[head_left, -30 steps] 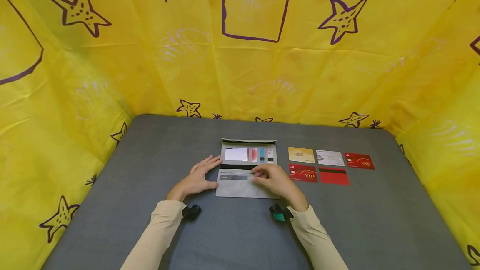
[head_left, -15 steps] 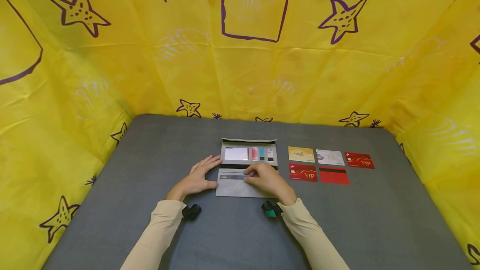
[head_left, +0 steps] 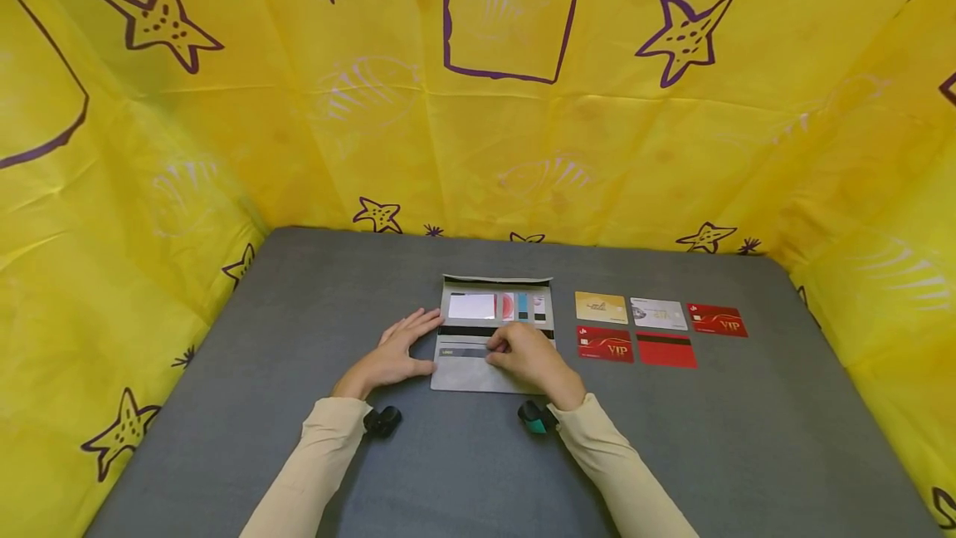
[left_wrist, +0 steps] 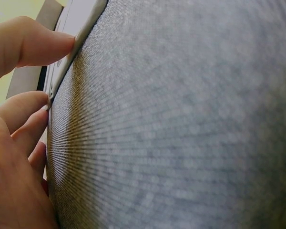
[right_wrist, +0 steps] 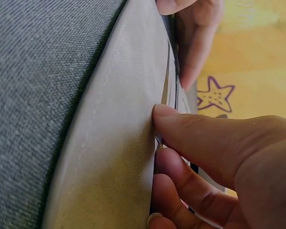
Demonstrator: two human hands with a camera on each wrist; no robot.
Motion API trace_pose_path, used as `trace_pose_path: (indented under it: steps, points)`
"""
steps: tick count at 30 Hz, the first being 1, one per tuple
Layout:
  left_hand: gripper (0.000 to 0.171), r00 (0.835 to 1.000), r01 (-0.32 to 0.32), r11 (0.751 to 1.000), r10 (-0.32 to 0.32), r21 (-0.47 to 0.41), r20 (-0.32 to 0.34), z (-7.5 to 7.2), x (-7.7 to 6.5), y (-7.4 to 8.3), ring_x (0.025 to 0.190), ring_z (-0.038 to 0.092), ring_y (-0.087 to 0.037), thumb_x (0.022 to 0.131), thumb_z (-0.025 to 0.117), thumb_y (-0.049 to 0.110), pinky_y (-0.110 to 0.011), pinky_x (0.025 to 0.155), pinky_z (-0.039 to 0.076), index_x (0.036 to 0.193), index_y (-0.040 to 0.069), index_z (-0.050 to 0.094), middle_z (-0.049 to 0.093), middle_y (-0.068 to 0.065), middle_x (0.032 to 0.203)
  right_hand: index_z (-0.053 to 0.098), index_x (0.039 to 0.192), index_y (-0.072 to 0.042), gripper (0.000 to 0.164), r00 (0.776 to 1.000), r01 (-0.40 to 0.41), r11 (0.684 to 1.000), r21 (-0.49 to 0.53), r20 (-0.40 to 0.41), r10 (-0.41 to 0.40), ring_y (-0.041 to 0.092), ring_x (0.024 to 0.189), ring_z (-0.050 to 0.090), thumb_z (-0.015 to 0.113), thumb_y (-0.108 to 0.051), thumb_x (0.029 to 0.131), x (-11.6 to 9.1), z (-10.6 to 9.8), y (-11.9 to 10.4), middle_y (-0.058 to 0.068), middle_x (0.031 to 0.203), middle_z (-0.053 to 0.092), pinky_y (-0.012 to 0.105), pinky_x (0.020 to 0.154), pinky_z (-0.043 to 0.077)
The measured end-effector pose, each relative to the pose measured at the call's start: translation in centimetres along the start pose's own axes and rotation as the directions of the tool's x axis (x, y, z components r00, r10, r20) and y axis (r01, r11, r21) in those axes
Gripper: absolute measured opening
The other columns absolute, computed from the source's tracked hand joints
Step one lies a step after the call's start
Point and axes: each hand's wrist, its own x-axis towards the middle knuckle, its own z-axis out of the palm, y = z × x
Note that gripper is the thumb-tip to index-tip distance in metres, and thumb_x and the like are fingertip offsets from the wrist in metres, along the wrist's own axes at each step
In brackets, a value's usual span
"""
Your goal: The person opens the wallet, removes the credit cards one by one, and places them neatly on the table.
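A light grey long wallet (head_left: 485, 376) lies unfolded on the table. Its upper half shows a white card (head_left: 470, 306) and several narrow coloured cards in slots; in the lower half a dark grey card (head_left: 457, 352) with small yellow lettering peeks from a pocket. My left hand (head_left: 388, 359) spreads along the wallet's left side, fingertips and thumb right at its edge. My right hand (head_left: 526, 353) is over the lower half, by the dark card's right end. In the right wrist view its thumb (right_wrist: 169, 117) and curled fingers pinch at the pocket's edge; the fingertips are partly hidden.
Right of the wallet lie several loose cards: a gold one (head_left: 601, 307), a silver one (head_left: 658, 314), two red VIP ones (head_left: 603, 344) and a red one with a black stripe (head_left: 666, 350). Yellow cloth (head_left: 463, 148) encloses the grey table (head_left: 336, 272).
My right hand has moved left along the wallet's pocket to the dark card's right end, then held nearly still. The left hand and the loose cards stay put.
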Motion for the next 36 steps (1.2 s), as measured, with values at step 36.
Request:
trace_pose_path:
  steps: [36]
  points:
    - [0.079, 1.0, 0.024, 1.0, -0.024, 0.004, 0.003, -0.1, 0.0, 0.4, 0.155, 0.01, -0.034, 0.082, 0.069, 0.021, -0.062, 0.12, 0.003, 0.154, 0.012, 0.037, 0.027, -0.007, 0.164, 0.075, 0.081, -0.006, 0.006, 0.998, -0.011, 0.998, 0.07, 0.059, 0.006, 0.007, 0.065, 0.05, 0.074, -0.01, 0.087, 1.2, -0.5, 0.4, 0.0, 0.069, 0.065, 0.021, 0.061, 0.041]
